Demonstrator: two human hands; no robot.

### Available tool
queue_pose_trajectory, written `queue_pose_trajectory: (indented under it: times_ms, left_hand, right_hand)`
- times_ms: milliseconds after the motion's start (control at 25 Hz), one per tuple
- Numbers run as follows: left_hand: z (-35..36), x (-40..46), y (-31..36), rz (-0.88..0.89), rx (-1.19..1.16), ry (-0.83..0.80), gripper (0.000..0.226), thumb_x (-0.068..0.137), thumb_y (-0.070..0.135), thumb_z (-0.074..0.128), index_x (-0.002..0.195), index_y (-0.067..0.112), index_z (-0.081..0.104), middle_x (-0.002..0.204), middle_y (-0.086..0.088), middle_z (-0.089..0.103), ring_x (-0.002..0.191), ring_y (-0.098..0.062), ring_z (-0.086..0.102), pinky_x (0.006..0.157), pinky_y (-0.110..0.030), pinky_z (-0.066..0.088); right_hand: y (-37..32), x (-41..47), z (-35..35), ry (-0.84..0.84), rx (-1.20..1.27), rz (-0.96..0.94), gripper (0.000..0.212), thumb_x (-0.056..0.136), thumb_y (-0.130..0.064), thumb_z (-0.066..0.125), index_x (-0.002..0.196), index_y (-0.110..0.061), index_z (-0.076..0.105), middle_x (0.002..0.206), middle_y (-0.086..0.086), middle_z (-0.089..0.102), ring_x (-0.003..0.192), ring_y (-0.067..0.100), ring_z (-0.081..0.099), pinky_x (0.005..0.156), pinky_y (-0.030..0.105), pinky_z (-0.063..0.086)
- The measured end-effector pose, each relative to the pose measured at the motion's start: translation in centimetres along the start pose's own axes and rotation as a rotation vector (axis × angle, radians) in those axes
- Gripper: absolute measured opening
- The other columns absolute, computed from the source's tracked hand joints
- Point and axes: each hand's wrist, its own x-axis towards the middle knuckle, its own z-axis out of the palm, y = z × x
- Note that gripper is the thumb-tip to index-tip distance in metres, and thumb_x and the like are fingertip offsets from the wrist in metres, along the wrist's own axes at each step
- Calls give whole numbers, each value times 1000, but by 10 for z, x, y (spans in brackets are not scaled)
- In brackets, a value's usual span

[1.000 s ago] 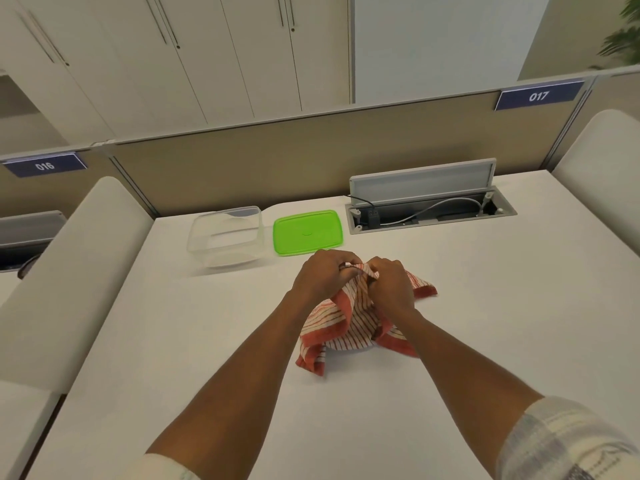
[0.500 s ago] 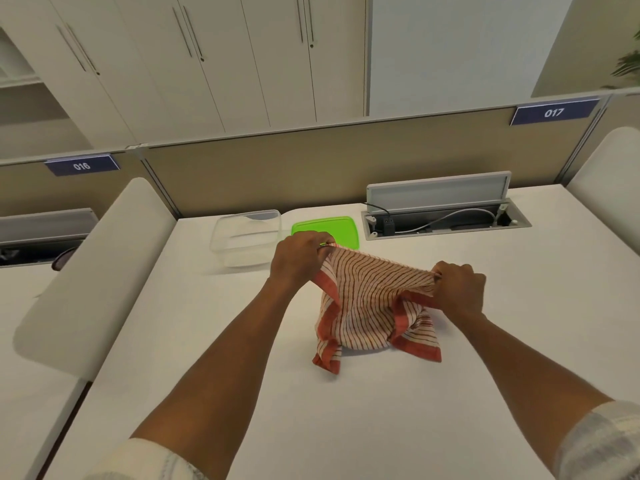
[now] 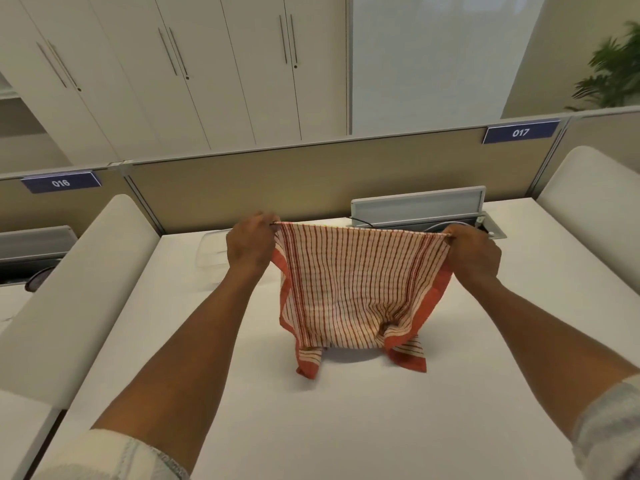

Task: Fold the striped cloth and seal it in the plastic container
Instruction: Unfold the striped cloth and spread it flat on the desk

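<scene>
Pulled wider apart since a moment ago, left hand (image 3: 250, 244) and right hand (image 3: 475, 255), with the striped cloth (image 3: 353, 289) now stretched taut between them and lifted higher above the desk (image 3: 346, 427). Pinched at its two upper corners, one in the fingers (image 3: 268, 223) of each hand, thumb pressed against forefinger over the hem. Top edge drawn into a straight, nearly level line. Hangs as a cream sheet with thin red stripes running top to bottom, bordered in solid orange-red along both sides. Narrows toward the bottom, where the fabric bunches and creases. Lower corners still resting on the white desk, one flopped to the left, one splayed to the right, each showing the orange-red band. Behind the left hand, partly hidden, the clear plastic container (image 3: 211, 258), standing open on the desk near the beige partition (image 3: 242, 188). Behind the right hand, an open cable box (image 3: 419, 207) set into the desk.
</scene>
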Motion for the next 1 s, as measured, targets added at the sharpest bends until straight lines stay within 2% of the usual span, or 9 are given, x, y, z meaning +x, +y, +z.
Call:
queue_pose_trajectory:
  times_ms: [120,280,360,480,600,720,800,920,1000]
  left_hand:
    - [-15,16,7,-83,-106,133,23,92,21,48,90,19,71,89,-4,69,75,-24,59,61,-30,38]
    - [-40,33,14,-164,-239,301,27,97,27,47,98,22,73,89,-4,73,75,-24,64,59,-29,45]
    - [-51,37,16,-169,-275,386,27,99,30,48,103,21,73,91,-4,74,75,-21,66,59,-26,46]
    - [-64,35,21,-156,-336,513,26,99,30,50,105,19,73,93,-4,74,77,-17,66,63,-23,48]
    - [-73,12,19,-132,-389,576,24,98,23,51,106,18,73,96,-6,74,82,-20,66,69,-28,54]
    - [-66,-39,4,-107,-423,573,26,89,8,51,101,15,73,94,-8,72,83,-23,65,73,-31,53]
    - [-51,-83,-8,-71,-441,521,29,82,-3,54,98,10,73,93,-9,72,84,-22,63,75,-24,47]
    - [-18,-142,-29,-38,-457,371,33,76,-17,59,95,7,74,90,-8,72,84,-16,62,75,-8,37]
    - [2,-168,-43,-49,-466,258,33,78,-17,61,94,8,74,89,-4,72,84,-19,66,75,-10,40]
  right_hand:
    - [-21,29,-21,129,59,-55,17,87,-24,52,80,-19,67,78,8,69,67,33,64,59,29,38]
    - [-46,57,-55,297,167,-141,35,91,-32,39,92,-18,71,82,8,71,70,30,65,56,28,39]
    - [-55,63,-70,356,196,-175,36,97,-37,41,95,-16,70,84,8,72,73,28,67,56,30,46]
    - [-67,60,-96,465,240,-167,37,98,-44,49,100,-15,70,91,7,74,80,25,68,63,29,50]
    - [-71,36,-116,537,306,-127,34,99,-42,47,101,-18,71,93,4,74,83,20,68,66,26,50]
    - [-55,-14,-116,556,357,-72,26,92,-20,47,100,-19,72,93,3,74,80,21,66,63,21,42]
    - [-37,-56,-103,511,364,-36,30,87,-16,46,100,-19,73,94,4,74,82,23,66,65,21,39]
    - [-8,-114,-73,354,330,28,31,83,-9,48,98,-19,72,94,4,74,83,28,66,63,24,42]
    - [7,-142,-54,251,302,90,30,79,-4,51,95,-20,72,92,2,73,81,28,65,60,25,39]
